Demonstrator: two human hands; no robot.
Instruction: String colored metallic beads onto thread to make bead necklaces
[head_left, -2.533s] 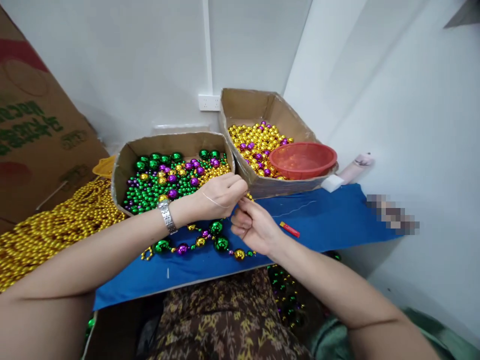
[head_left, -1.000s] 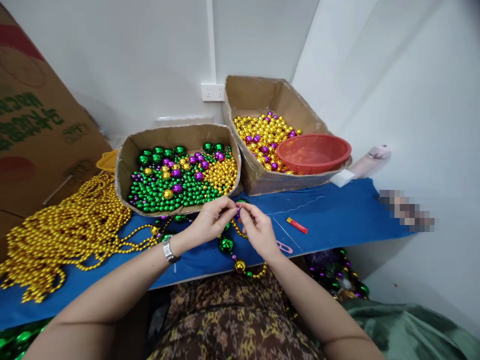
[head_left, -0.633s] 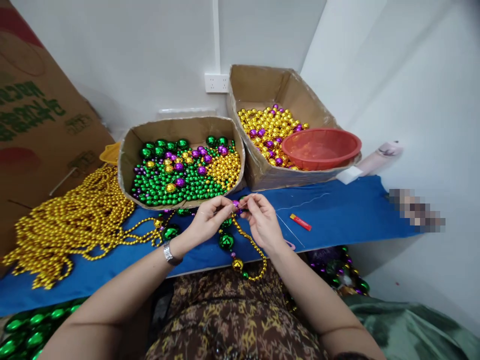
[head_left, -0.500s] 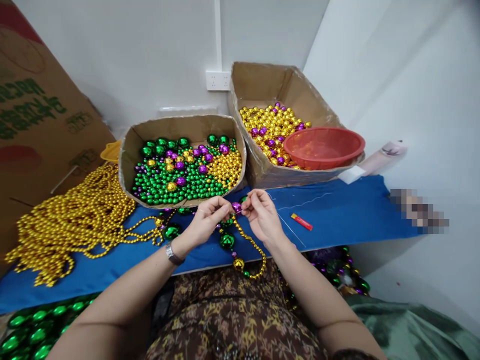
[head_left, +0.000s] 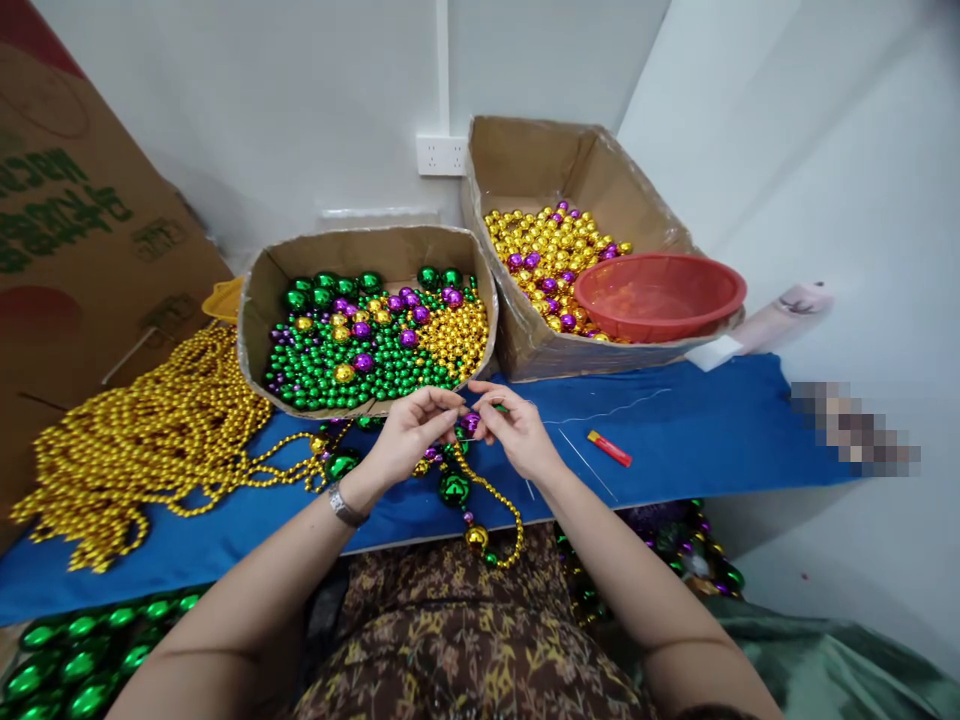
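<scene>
My left hand [head_left: 416,428], with a watch [head_left: 345,506] on its wrist, is closed in a pinch on a thin white thread. Facing it, my right hand [head_left: 517,432] pinches at the same thread, fingertips almost touching the left ones. The exact grip is partly hidden by the fingers. A shiny purple bead [head_left: 470,424] shows between the hands. Below them hangs a strand with a big green bead [head_left: 454,488], a gold bead [head_left: 477,537] and a loop of small gold beads [head_left: 516,510], reaching over the table's front edge.
Behind my hands stand a cardboard box [head_left: 251,350] of mixed beads and a larger box [head_left: 532,355] with gold and purple beads and a red bowl [head_left: 660,325]. Gold bead chains [head_left: 157,430] are heaped at left. On the blue cloth [head_left: 697,440] lie a thin needle-like rod [head_left: 589,465] and a red lighter-like object [head_left: 609,448].
My hands have come closer together, with the right fingers now curled in toward the left fingertips. The hanging strand has shifted slightly left and down. The view has moved a little.
</scene>
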